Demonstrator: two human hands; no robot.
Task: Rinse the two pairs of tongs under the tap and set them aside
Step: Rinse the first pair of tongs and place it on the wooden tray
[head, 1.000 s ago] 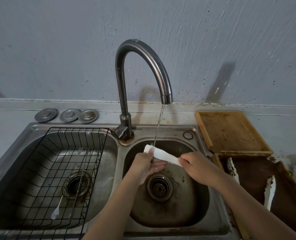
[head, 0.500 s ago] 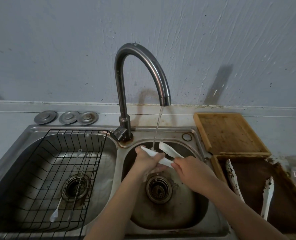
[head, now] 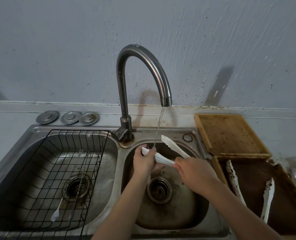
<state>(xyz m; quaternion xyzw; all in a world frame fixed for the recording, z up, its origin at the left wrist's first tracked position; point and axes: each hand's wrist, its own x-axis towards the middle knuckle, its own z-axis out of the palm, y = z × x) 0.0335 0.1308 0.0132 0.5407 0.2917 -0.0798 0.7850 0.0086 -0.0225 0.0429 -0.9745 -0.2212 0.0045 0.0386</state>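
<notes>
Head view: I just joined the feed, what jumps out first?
Both hands work a pair of white tongs under the running tap over the right basin: the left hand grips one arm's tip, the right hand the hinge end. A second, dirt-caked pair of tongs lies in the brown tray to the right.

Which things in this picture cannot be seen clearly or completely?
- Hinge end of the white tongs: head view, hidden inside the right hand.
- Dirty tongs on the dark tray: partly behind the right forearm.
- Wire basket: cut off by the bottom edge.
- Items at far right: blurred.
</notes>
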